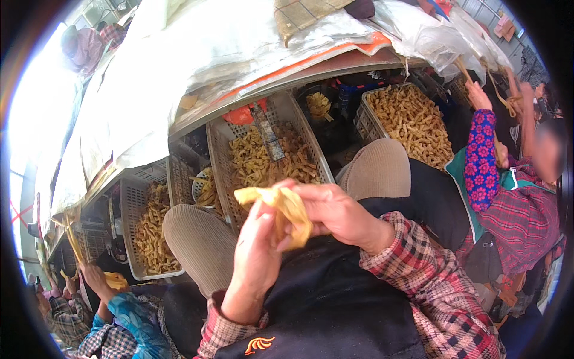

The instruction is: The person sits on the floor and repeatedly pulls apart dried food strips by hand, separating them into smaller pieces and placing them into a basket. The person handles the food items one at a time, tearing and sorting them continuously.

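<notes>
A limp yellow strip (287,208), looped and folded over itself, is held between my two hands above my lap. My left hand (258,256) pinches it from below and the left, thumb pointing up. From the right, my right hand (343,215) grips the strip's upper part and loop with its fingertips. Motion blur softens the fingers, and the strip's exact material cannot be told. Beyond my hands, between my knees, stands a perforated plastic crate (309,121) holding many short yellow-brown knotted pieces (251,155).
A flat metal bar (267,132) juts down over the middle crate. More filled crates stand left (130,242) and right (372,112), near a white bowl (196,190). White sheeting (224,45) covers the tabletop ahead. Co-workers' arms (482,148) work at both sides.
</notes>
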{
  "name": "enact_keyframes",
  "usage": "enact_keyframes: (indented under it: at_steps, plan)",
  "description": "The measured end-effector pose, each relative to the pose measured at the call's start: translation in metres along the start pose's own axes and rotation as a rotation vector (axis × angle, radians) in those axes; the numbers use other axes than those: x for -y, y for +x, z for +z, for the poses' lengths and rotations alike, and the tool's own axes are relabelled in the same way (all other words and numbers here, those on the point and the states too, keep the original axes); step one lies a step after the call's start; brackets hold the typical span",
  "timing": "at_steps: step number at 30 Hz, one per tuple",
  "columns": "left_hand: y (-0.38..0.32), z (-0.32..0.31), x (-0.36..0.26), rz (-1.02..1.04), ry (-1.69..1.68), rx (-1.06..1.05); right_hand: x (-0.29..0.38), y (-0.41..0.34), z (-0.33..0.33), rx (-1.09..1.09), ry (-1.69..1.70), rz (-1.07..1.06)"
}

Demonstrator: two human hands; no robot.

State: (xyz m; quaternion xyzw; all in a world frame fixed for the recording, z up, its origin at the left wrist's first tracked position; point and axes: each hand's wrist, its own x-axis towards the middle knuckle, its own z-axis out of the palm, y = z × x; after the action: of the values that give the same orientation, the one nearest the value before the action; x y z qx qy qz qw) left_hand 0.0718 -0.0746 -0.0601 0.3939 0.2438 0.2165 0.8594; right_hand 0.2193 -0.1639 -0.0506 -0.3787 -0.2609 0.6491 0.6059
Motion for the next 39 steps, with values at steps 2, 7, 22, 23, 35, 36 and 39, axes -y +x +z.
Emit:
enact_keyframes:
  at_steps: [2, 7, 22, 23, 35, 36, 39]
  plan:
    - [-0.008, 0.0, -0.005, 0.122, 0.103, 0.0, -0.011, 0.006, 0.005, -0.064, 0.051, -0.056]
    - [0.0, -0.02, -0.022, 0.3, 0.074, -0.242, -0.025, -0.012, 0.012, -0.075, -0.589, -0.078]
    - [0.03, -0.012, -0.02, 0.213, 0.021, -0.13, -0.041, -0.005, -0.008, -0.003, -0.689, -0.027]
    - [0.03, -0.01, -0.025, 0.163, 0.076, -0.105, -0.031, -0.001, -0.014, -0.028, -0.683, -0.05]
    - [0.018, -0.017, -0.013, -0.005, 0.544, -0.212, 0.017, 0.068, -0.057, -0.646, -0.906, -0.603]
    - [0.027, -0.024, -0.013, 0.035, 0.562, -0.26, 0.011, 0.075, -0.066, -0.596, -0.829, -0.618]
    - [0.058, -0.055, -0.016, 0.151, 0.575, -0.357, 0.017, 0.079, -0.076, -0.375, -0.51, -0.32]
